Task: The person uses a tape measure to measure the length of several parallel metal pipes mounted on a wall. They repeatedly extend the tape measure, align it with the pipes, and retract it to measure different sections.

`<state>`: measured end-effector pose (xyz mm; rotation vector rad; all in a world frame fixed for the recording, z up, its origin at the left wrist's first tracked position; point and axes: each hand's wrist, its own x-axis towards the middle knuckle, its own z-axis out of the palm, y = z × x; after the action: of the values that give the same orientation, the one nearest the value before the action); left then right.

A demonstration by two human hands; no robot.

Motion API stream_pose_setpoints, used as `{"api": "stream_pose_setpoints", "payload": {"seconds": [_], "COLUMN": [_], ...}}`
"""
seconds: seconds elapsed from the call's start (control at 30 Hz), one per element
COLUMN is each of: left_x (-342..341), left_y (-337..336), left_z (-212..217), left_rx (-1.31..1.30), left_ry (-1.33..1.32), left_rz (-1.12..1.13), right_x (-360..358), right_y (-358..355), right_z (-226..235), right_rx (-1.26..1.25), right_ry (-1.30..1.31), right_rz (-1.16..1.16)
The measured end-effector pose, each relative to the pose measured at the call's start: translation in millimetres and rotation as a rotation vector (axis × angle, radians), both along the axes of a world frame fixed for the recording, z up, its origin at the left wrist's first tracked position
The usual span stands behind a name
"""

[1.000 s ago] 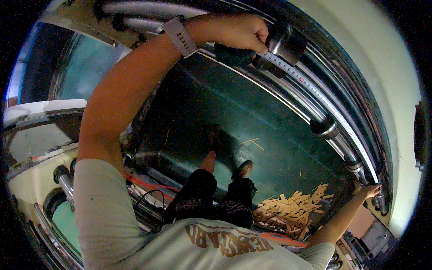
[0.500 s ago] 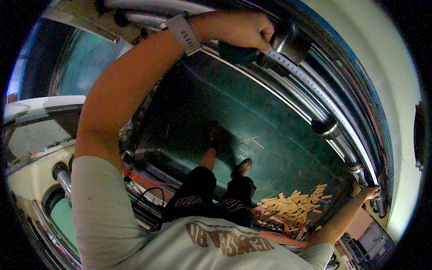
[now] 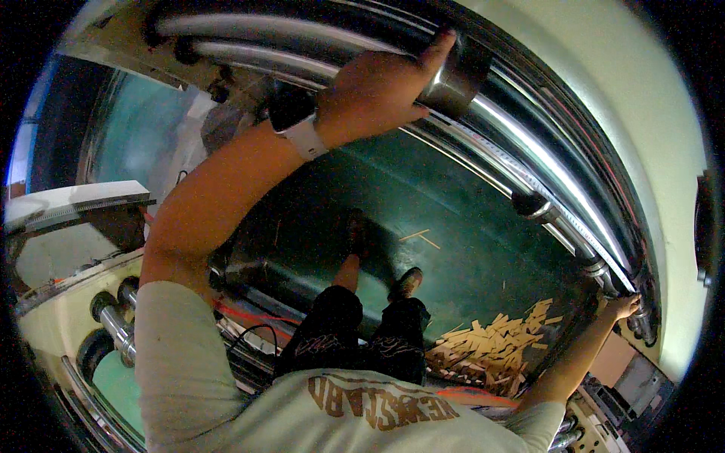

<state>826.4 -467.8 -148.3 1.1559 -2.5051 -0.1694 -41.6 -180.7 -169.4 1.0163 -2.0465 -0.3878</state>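
A white tape measure [image 3: 529, 179] stretches along the shiny metal rollers at the right. My right hand [image 3: 623, 306] is closed at its lower end. Toward the top, my left hand [image 3: 381, 90] has index finger and thumb spread apart against a dark collar [image 3: 457, 79] on the roller. The thumb tip lies close to the tape's upper end; the other fingers are hidden behind the hand. A watch with a pale strap [image 3: 304, 137] sits on my left wrist.
A long bright roller [image 3: 544, 140] runs beside the tape, near a pale machine cover [image 3: 642, 113]. Smaller black collars [image 3: 531, 205] sit along a thinner bar. Thin wooden strips [image 3: 491, 343] lie heaped on the dark green floor [image 3: 468, 249]. Red cables [image 3: 257, 313] pass behind my legs.
My left hand has let go of the tape, moved left and spread its fingers at the collar. The tape's upper part has dropped toward the thinner bar. My right hand stays at its end.
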Motion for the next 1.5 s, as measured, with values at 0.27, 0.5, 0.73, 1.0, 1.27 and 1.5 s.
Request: {"api": "stream_pose_setpoints", "payload": {"seconds": [0.27,0.5,0.73,1.0,1.27,1.5], "left_x": [-2,-6,-8,-10,-9,8], "left_y": [-3,6,-4,-9,-8,-21], "left_z": [-3,8,-2,5,6,-3], "left_rx": [-0.030,0.030,-0.051,0.107,0.104,0.144], "left_ry": [0.062,-0.080,0.016,-0.021,-0.012,0.243], "left_rz": [-0.048,0.030,-0.047,-0.040,-0.037,-0.239], "right_x": [32,78,50,44,24,48], "right_y": [-31,-76,-29,-16,-29,-10], "right_z": [-55,-94,-59,-50,-67,-38], "right_rx": [-0.827,-0.942,0.337,0.119,-0.486,-0.093], "right_ry": [-1.302,-1.556,0.144,0.185,-0.549,-0.188], "right_rz": [0.566,0.351,-0.406,-0.122,0.303,-0.089]}}
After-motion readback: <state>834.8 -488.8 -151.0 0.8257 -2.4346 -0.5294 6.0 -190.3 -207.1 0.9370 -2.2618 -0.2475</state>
